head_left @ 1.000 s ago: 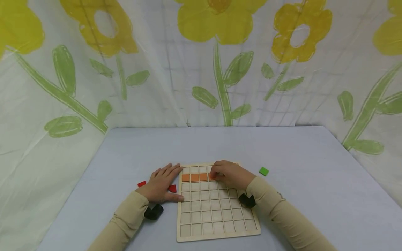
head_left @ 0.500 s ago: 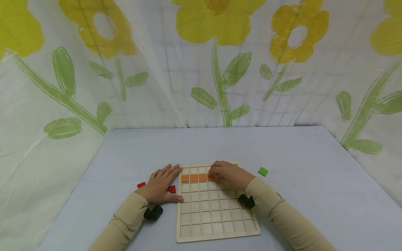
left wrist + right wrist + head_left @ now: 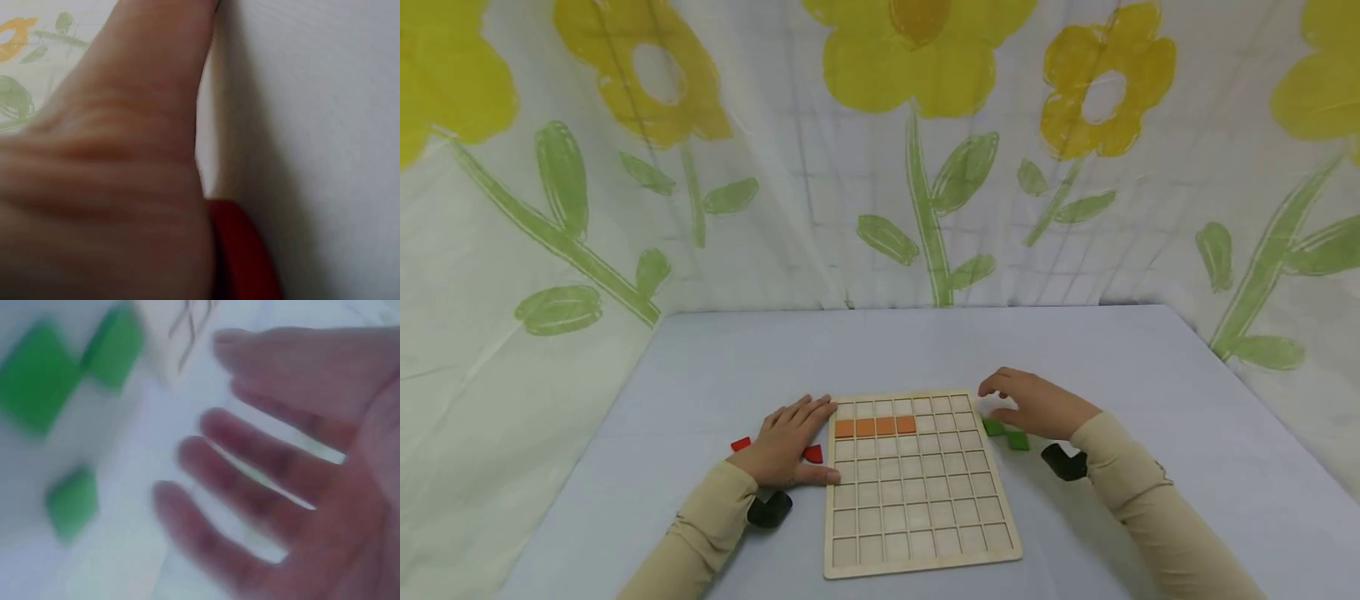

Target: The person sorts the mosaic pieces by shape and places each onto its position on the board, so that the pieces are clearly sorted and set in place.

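Observation:
A pale wooden grid board (image 3: 922,569) lies flat on the table, with several orange square tiles (image 3: 886,426) side by side in its second row from the far edge. My left hand (image 3: 786,443) rests spread at the board's left edge, fingertips and thumb touching the frame. Red pieces (image 3: 813,454) lie beside and partly under that hand. Over the table just right of the board hovers my right hand (image 3: 1037,403), its fingers apart and loosely bent with nothing between them. Green square tiles (image 3: 1018,440) lie below it; the right wrist view shows green tiles (image 3: 40,378) left of the fingers.
The pale table (image 3: 760,350) runs back to a hanging cloth (image 3: 775,208) printed with yellow flowers. A second red piece (image 3: 741,444) lies left of the left hand. Black wrist cameras (image 3: 1065,461) sit under both wrists.
My right hand has let go of the fourth orange tile, which now sits in its cell, and has moved right off the board to the green tiles. The left hand stays put.

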`<state>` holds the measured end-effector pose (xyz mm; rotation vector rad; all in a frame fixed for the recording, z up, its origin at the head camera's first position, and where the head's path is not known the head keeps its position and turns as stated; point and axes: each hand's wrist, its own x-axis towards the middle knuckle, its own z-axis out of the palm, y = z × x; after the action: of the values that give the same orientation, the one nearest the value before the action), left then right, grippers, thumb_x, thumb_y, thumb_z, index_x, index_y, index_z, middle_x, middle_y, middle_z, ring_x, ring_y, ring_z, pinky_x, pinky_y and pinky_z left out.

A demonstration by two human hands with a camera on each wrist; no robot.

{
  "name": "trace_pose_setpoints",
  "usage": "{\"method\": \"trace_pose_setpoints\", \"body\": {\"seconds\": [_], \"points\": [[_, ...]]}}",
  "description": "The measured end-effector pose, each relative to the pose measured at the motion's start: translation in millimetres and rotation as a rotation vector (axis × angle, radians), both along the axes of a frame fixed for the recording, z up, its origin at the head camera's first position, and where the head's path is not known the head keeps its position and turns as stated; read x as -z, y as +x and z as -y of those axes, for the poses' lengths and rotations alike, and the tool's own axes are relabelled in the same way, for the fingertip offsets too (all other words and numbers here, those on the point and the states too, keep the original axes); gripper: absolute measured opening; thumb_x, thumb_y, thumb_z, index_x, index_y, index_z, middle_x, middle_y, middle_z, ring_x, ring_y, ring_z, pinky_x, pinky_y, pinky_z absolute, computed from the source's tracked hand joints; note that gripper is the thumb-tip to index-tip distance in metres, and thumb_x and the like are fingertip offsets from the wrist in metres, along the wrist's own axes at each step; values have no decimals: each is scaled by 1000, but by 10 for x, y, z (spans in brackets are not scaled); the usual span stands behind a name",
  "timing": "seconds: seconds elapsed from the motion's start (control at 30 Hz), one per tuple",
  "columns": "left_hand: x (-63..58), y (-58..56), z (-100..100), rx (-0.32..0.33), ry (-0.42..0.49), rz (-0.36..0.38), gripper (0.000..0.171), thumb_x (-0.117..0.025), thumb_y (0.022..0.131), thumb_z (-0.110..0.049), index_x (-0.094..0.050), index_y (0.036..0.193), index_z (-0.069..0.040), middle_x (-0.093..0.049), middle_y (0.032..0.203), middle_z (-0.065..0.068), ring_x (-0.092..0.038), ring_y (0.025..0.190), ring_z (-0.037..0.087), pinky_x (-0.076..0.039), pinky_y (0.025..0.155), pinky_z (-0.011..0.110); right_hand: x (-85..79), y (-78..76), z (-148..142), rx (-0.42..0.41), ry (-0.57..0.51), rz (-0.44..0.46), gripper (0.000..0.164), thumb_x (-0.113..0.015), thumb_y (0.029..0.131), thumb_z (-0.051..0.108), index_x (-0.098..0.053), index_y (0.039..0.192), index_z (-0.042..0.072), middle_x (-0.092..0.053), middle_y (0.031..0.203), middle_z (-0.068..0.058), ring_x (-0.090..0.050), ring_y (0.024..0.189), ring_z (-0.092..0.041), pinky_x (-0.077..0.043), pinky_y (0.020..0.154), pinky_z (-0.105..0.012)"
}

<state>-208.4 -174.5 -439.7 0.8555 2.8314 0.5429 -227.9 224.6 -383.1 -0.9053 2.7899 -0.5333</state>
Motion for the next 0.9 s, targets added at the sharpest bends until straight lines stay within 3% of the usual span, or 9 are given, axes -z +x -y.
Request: {"method": "trace_pose_setpoints", "body": {"seconds": [0.27, 0.53, 0.9], "points": [[5, -16, -16, 1, -6, 5, 99, -65, 76, -67, -29, 149, -11, -27, 156, 11, -19, 143, 39, -20, 107, 64, -5, 25, -388, 63, 54, 63, 30, -67, 89, 11, -59, 118, 6, -60, 111, -5, -59, 101, -25, -50, 84, -38], [5, -3, -6, -9, -3, -1, 100, -64, 75, -68, -30, 149, -10, -28, 155, 11, -20, 143, 39, -21, 106, 65, 122, -55, -445, 128, 46, 58, 27, -69, 85, 6, -62, 111, 8, -60, 106, -1, -60, 97, -22, -49, 82, -37], [45, -28, -2, -8, -3, -12, 99, -65, 76, -68, -29, 150, -12, -27, 156, 10, -19, 143, 38, -21, 106, 64, 181, -85, -478, 137, 39, 31, 25, -68, 85, 3, -64, 109, 7, -59, 104, -2, -59, 93, -21, -49, 79, -37]]}}
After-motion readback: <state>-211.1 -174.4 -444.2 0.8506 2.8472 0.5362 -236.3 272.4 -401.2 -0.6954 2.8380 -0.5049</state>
